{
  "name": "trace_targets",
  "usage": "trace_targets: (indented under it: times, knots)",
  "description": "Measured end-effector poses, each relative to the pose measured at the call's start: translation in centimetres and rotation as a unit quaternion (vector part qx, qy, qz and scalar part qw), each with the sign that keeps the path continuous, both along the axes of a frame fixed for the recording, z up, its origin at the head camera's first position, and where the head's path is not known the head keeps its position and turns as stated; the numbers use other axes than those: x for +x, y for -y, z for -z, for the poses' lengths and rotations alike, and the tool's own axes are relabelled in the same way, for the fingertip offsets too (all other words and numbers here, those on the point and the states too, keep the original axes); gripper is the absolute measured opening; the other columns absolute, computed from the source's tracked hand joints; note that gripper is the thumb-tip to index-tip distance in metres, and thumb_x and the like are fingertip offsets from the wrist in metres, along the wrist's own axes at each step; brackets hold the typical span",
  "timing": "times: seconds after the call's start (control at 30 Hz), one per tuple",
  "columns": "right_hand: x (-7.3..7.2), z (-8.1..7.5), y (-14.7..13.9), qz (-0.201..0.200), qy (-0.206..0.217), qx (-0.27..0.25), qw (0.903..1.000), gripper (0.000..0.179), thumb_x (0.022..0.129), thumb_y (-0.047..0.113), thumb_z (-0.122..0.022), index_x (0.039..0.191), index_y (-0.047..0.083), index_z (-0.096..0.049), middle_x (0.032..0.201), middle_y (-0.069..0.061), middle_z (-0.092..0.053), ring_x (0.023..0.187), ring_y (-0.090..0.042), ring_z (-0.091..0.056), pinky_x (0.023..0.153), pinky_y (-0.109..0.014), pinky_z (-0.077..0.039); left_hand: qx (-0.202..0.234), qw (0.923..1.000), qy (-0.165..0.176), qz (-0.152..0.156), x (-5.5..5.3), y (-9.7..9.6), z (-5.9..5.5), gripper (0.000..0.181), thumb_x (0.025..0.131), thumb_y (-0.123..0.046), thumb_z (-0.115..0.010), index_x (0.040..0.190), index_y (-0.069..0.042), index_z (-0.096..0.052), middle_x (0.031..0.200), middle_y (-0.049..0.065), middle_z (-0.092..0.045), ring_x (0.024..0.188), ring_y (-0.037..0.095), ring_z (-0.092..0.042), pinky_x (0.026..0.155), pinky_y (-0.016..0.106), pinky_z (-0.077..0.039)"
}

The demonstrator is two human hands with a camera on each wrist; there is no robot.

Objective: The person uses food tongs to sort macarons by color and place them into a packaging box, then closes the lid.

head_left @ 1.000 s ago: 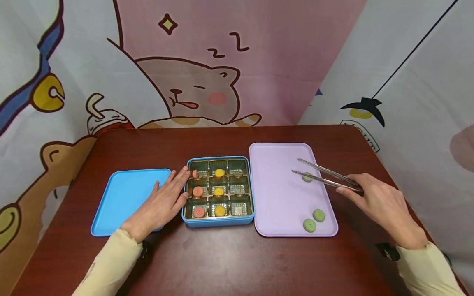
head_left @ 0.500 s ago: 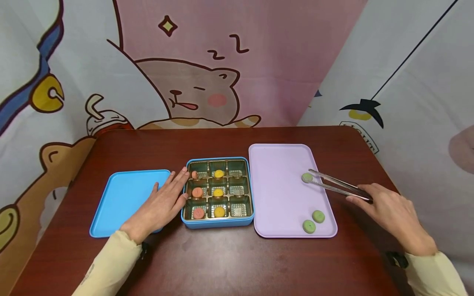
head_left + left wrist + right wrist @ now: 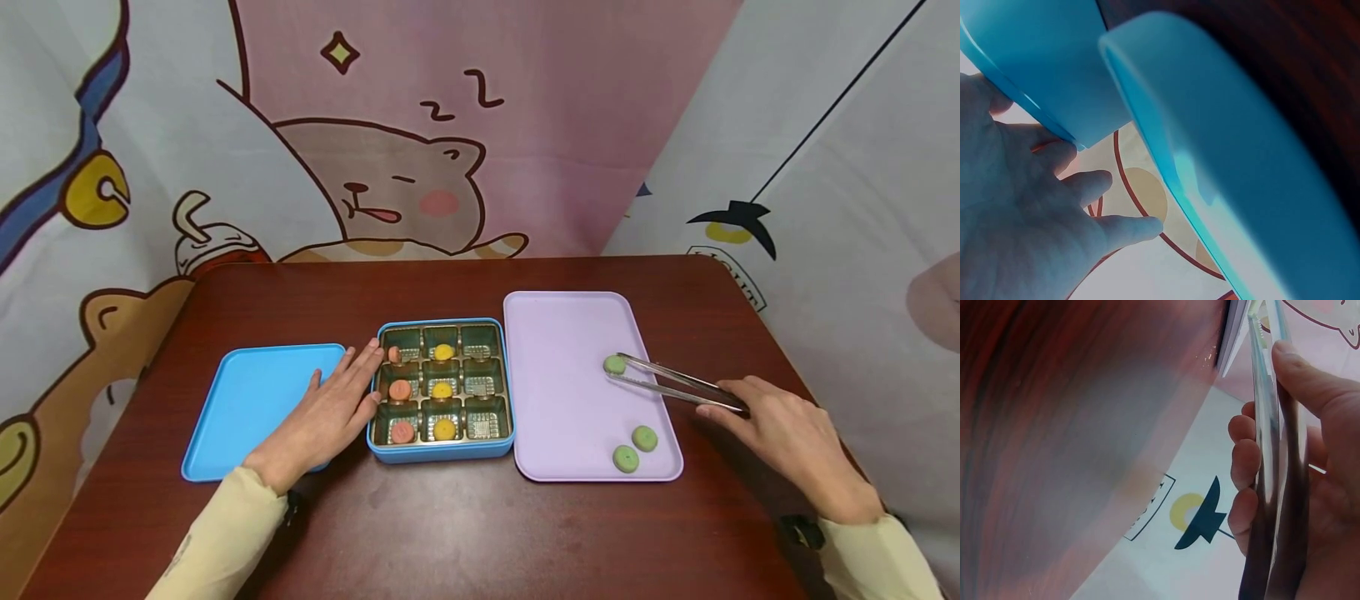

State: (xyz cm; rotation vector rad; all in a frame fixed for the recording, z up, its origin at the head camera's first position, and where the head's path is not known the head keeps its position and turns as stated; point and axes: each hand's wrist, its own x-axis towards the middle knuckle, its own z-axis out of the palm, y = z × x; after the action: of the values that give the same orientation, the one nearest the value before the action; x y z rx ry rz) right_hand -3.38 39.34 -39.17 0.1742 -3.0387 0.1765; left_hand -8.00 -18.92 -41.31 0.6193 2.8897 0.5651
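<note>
My right hand [image 3: 791, 442] holds metal tongs [image 3: 693, 394] over the lilac tray [image 3: 562, 433]. Between the tongs' tips sits a round green cookie-like piece [image 3: 614, 364]; whether it is off the tray I cannot tell. In the right wrist view, thumb and fingers grip the tongs [image 3: 1272, 475] from both sides. At the left edge of a blue box [image 3: 442, 452], my left hand [image 3: 322, 421] rests with its fingers extended. The box's gold insert [image 3: 483, 383] has pink pieces [image 3: 401, 389] in its left column and yellow pieces [image 3: 444, 390] in the middle one.
Two more green pieces [image 3: 636, 448] lie at the tray's near right. Left of the box is a flat blue lid-like panel [image 3: 255, 400], partly under my left forearm. All stand on a dark red-brown table [image 3: 450, 533], with a cartoon-printed cloth [image 3: 570, 125] behind.
The tongs came down and right to the far green piece, then closed around it. The piece has shifted slightly left and nearer. My left hand stays at the box.
</note>
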Motion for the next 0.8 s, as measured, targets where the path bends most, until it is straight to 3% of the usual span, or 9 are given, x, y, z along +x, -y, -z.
trace_targets:
  times: [0.4,0.8]
  knots:
    - [-0.19,0.19,-0.12,-0.021,-0.037,0.004,0.9991,0.050,0.081,0.043,-0.087,0.111,0.005,-0.073,0.094,-0.010,-0.069,0.072,-0.029,-0.064,0.054,-0.057,-0.051,-0.001,1.0000,0.000,-0.001,0.03,0.04,0.07,0.064,0.112,-0.037,-0.042,0.168,-0.016,-0.018,0.174,0.001,-0.010,0.158,0.037,-0.013,0.114,0.077,-0.015]
    - [-0.34,0.14,0.21,-0.017,-0.030,0.008,0.9994,0.049,0.082,0.043,-0.087,0.111,0.005,-0.074,0.091,-0.009,-0.070,0.066,-0.024,-0.062,0.045,-0.046,-0.047,0.002,1.0000,0.005,-0.003,-0.06,-0.02,0.13,0.064,0.112,-0.035,-0.043,0.168,-0.015,-0.018,0.174,0.001,-0.010,0.158,0.037,-0.012,0.114,0.077,-0.014]
